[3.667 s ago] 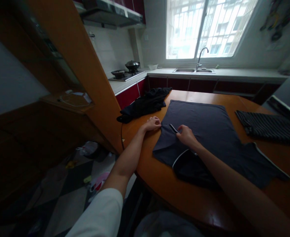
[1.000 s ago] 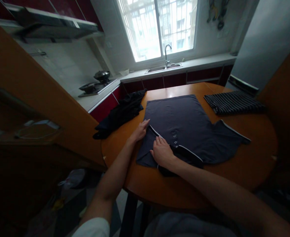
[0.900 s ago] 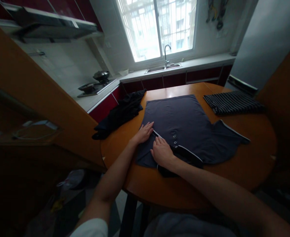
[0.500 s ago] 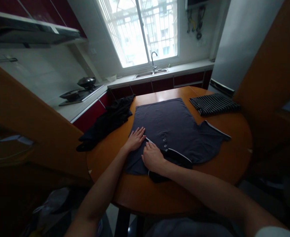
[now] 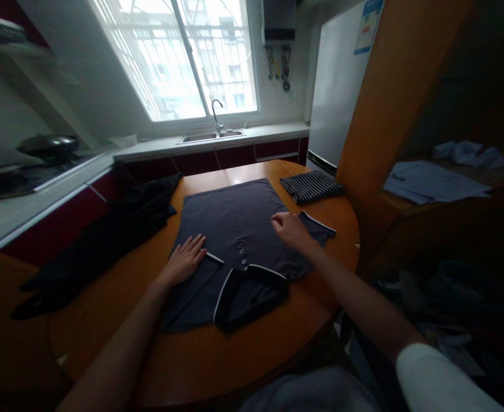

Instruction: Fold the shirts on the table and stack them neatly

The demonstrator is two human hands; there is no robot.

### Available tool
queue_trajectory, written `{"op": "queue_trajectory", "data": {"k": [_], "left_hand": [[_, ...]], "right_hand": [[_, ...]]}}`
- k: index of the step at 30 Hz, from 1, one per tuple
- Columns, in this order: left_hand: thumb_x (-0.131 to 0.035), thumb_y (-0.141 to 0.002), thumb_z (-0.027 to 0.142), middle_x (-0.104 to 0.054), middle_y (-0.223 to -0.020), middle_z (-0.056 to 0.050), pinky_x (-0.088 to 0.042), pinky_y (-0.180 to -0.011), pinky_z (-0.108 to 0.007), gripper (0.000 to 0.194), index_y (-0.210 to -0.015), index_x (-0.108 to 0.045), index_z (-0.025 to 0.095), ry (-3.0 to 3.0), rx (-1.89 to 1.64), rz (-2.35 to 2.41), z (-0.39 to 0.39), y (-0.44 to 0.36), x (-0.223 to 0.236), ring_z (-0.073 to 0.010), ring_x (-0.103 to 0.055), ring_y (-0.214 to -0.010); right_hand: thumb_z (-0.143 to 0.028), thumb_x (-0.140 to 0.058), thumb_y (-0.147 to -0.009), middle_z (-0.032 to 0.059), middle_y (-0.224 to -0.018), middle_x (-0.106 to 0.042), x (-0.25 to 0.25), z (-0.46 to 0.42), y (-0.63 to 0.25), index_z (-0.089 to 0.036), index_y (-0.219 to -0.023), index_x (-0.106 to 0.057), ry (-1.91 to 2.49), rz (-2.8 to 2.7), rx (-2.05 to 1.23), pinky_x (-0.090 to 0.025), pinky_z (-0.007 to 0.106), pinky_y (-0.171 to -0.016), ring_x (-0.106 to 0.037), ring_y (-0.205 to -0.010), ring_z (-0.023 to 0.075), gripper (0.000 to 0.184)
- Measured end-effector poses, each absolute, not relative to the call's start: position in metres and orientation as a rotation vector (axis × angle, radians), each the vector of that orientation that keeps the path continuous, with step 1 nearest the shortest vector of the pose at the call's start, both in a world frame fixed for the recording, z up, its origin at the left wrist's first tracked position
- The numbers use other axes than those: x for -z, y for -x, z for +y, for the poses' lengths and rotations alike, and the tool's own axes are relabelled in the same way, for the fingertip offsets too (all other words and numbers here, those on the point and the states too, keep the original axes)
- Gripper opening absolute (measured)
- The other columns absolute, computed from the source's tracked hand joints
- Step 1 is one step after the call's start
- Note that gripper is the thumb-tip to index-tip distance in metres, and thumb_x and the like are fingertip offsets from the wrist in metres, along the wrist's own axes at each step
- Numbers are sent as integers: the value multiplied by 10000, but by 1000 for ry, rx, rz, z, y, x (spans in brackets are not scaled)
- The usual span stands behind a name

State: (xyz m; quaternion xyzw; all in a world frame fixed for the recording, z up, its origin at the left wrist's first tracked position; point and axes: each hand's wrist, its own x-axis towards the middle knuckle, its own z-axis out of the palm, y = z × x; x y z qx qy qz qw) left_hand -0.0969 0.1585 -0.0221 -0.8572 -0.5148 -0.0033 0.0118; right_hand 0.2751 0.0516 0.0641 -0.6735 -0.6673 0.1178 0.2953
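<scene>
A dark grey polo shirt lies spread on the round wooden table, its black, white-edged collar towards me. My left hand rests flat on the shirt's left part, fingers stretched out, beside a sleeve folded inward with a white-trimmed cuff. Over the shirt's right side, close to the outspread right sleeve, is my right hand. Its fingers are curled together; whether any cloth is between them is hidden.
A folded black-and-white striped garment lies at the table's far right. Dark clothing is heaped along the left edge. Beyond stand a sink, a stove with a wok and a fridge. Papers or cloths lie on a shelf at right.
My right hand has left the folded left sleeve and moved across to the shirt's right side, its fingers now curled. My left hand stays flat on the shirt. The view has turned right.
</scene>
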Motion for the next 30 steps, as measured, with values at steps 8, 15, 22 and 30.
{"op": "queue_trajectory", "data": {"k": [8, 15, 22, 30], "left_hand": [[-240, -991, 511, -329, -1644, -69, -321, -1160, -553, 659, -1573, -383, 236, 2662, 72, -1669, 167, 95, 23, -317, -290, -1520], [-260, -988, 487, -366, -1629, -88, -277, -1173, -600, 638, -1547, -421, 224, 2657, 160, -1678, 164, 93, 18, -327, -289, -1517], [-293, -987, 478, -481, -1550, -105, -263, -1215, -496, 616, -1509, -439, 185, 2608, 524, -1553, 164, 83, 11, -276, -355, -1480], [-349, -983, 484, -551, -1456, -116, -332, -1183, -505, 561, -1442, -489, 194, 2650, 743, -1487, 153, 84, 3, -291, -443, -1404]], "right_hand": [[-246, -694, -880, 197, -1116, -731, -21, 41, -422, -99, -1030, -754, 2385, -1523, -177, -451, 287, -871, -668, -1070, 260, 219], [-107, -805, -697, 130, -811, -745, -19, 50, -429, -93, -805, -754, 2323, -1495, -442, -467, 265, -664, -694, -772, 227, 121], [-159, -601, -880, 132, -960, -769, -44, 58, -388, -98, -1006, -769, 1997, -1470, -388, -495, 234, -676, -703, -829, 183, 219], [-354, -588, -884, 86, -836, -761, -34, 110, -364, -144, -889, -756, 1486, -1388, -585, -533, 279, -671, -680, -709, 177, 269]]}}
